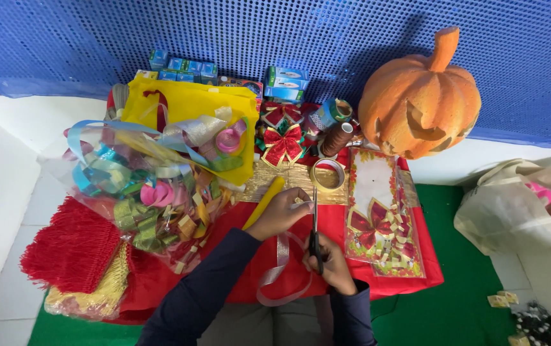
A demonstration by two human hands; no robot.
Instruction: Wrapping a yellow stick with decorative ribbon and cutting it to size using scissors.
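Holding thin silver ribbon (280,256) taut, left hand (282,211) pinching its end; right hand (332,263) grips scissors (314,234); we judge it limp, slippery.

Ribbon bag (141,186) left on desk (429,272); pumpkin (419,96) behind right; tape roll (327,174) centre, behind scissors (314,230); bow packet (381,218) right of scissors.

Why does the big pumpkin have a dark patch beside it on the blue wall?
Head view: light from the right front throws the pumpkin shadow leftward onto the blue wall; the picture is sharp, edges bend slightly from the wide lens; scissors in the right hand show no glare.
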